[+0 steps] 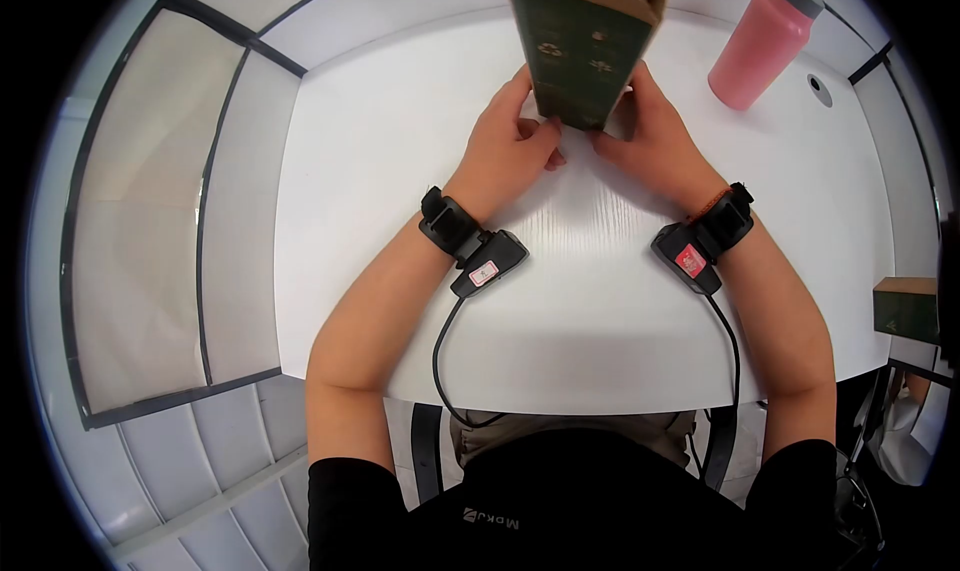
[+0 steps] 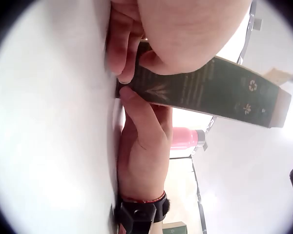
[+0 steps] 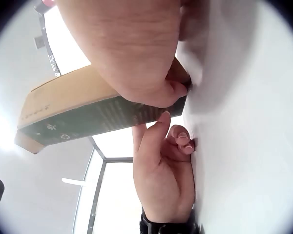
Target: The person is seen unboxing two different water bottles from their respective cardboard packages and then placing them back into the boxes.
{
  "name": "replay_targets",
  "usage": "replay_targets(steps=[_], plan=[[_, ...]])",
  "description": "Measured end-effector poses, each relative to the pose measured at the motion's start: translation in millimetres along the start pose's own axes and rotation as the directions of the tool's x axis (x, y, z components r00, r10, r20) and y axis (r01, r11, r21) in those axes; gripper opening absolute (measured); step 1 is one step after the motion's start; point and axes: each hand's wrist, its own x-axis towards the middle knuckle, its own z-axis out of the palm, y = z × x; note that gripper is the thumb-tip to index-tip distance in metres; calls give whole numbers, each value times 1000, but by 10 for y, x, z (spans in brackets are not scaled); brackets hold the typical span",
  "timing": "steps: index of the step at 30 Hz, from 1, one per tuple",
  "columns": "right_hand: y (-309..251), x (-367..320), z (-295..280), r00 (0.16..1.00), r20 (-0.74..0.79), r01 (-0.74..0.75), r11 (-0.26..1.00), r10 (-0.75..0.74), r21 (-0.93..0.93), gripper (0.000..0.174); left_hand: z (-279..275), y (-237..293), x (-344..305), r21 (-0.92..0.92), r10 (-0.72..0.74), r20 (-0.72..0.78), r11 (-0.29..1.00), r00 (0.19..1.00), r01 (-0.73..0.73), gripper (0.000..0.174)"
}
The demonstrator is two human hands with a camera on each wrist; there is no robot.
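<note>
A tall dark green and brown cardboard box (image 1: 585, 66) stands upright on the white table, its upper end cut off by the head view's top edge. The left hand (image 1: 508, 151) holds the box's lower left side, thumb at the near bottom edge, some fingers curled near the tabletop. On the other side, the right hand (image 1: 662, 146) grips the lower right, its thumb by the bottom corner. In the left wrist view the green face of the box (image 2: 200, 90) shows printed symbols. The right wrist view shows a plain brown side of the box (image 3: 71, 92) beside the green one.
A pink bottle (image 1: 762, 46) with a grey lid stands at the back right of the table (image 1: 600, 341), near a round cable hole (image 1: 819, 91). Another green and brown box (image 1: 906, 311) is at the far right edge. Pale partitions surround the table.
</note>
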Motion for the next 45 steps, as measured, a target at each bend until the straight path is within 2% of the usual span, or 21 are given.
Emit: replay_targets(steps=[3,5,8,11,12,15,20,23,27,30,33,36,39,40,42,43,44,45], plan=[[46,13,10,997,-30,72,995,-74,-66,72,20,2,-7,-9,-31,-35,999,999,31,61],[31,18,10,998,-27,56,994,-59,-91,70,34,-15,-9,-25,-31,-60,999,998,29,59],[-23,18,4,998,-58,10,994,-16,-106,69,108,4,-37,-91,83,-195,991,977,-102,46],[-14,33,-8,987,-160,-23,991,2,-132,69,-12,-3,-41,-220,53,-248,969,967,-110,37],[4,43,-12,979,-202,-31,989,2,-143,69,-36,24,-23,-367,25,-254,923,967,-120,30],[81,60,-2,971,-240,-38,987,0,-153,69,-240,-105,39,-733,102,-29,674,994,-91,28],[72,62,-1,978,-208,-41,983,3,-181,72,-213,-84,53,-845,159,106,535,982,5,35],[84,57,3,980,-197,-43,985,10,-165,72,-198,-83,53,-830,157,166,556,974,52,38],[19,38,2,981,-195,-42,987,10,-158,72,-198,-63,37,-764,129,234,638,964,100,31],[44,47,-1,980,-199,-38,985,4,-169,73,-114,2,5,-737,68,122,674,990,45,25],[88,55,2,981,-193,-15,984,-20,-179,73,-91,40,11,-728,1,92,682,996,67,15],[50,48,-6,985,-171,-17,991,-7,-136,73,-117,-13,31,-742,58,166,665,984,86,12],[21,47,-12,989,-150,-18,988,-5,-152,73,-197,-31,11,-666,-2,48,745,999,33,17],[-10,39,-19,993,-118,-26,993,13,-115,74,-167,-29,14,-617,0,-62,786,998,-38,22],[-97,9,-37,998,-53,-46,998,43,-45,75,-106,22,12,-486,8,-236,865,972,-125,22],[-92,2,-36,1000,-8,-2,1000,2,-18,75,-68,47,5,-412,22,-319,897,947,-160,22],[-69,-5,-32,999,36,41,999,-41,10,75,-24,38,-9,-366,110,-333,900,936,-236,33],[-54,-6,-35,993,79,84,996,-87,41,75,-39,-15,16,-242,243,-299,916,923,-319,52]])
